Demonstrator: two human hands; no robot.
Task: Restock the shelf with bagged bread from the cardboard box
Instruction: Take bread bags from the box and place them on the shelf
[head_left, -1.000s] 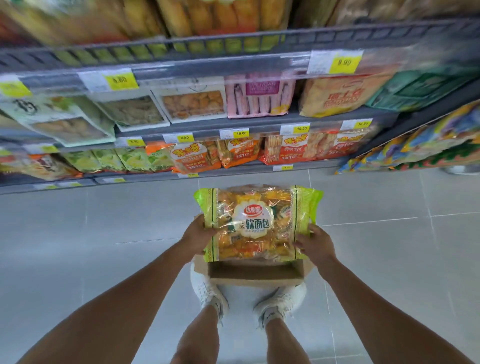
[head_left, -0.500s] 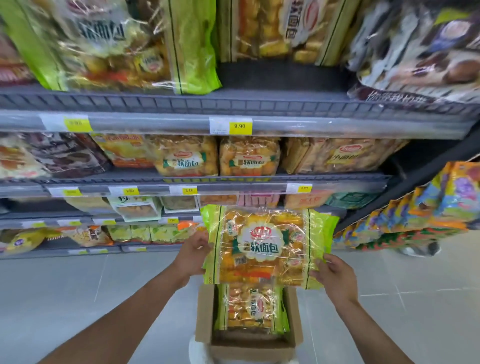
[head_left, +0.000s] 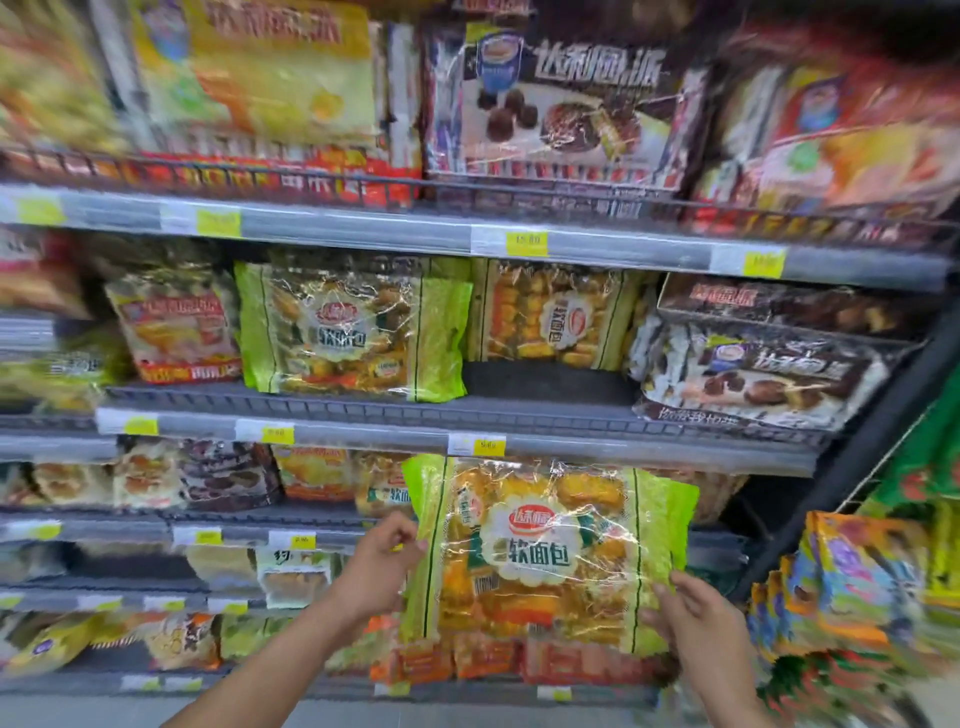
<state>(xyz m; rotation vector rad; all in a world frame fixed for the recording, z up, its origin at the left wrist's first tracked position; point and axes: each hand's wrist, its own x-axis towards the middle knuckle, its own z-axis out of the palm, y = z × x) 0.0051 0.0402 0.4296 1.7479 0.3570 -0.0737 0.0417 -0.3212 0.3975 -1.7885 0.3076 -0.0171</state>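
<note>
A green-edged clear bag of bread (head_left: 545, 556) is held upright in front of the shelves, between both hands. My left hand (head_left: 379, 566) grips its left edge. My right hand (head_left: 691, 618) grips its lower right corner. On the shelf (head_left: 467, 415) above, a matching bag (head_left: 353, 332) stands at the left and another bag (head_left: 556, 317) stands turned sideways further back, with a bare dark patch of shelf in front of it. The cardboard box is out of view.
Boxes of chocolate pies (head_left: 561, 104) fill the top shelf, and more dark pie packs (head_left: 758, 374) lie right of the gap. Lower shelves hold other bread and snack bags. A side rack of colourful packets (head_left: 862, 582) stands at the right.
Both hands have lifted the bag up from over the cardboard box towards the shelves. The view has tilted up, so the box and floor have dropped out of sight.
</note>
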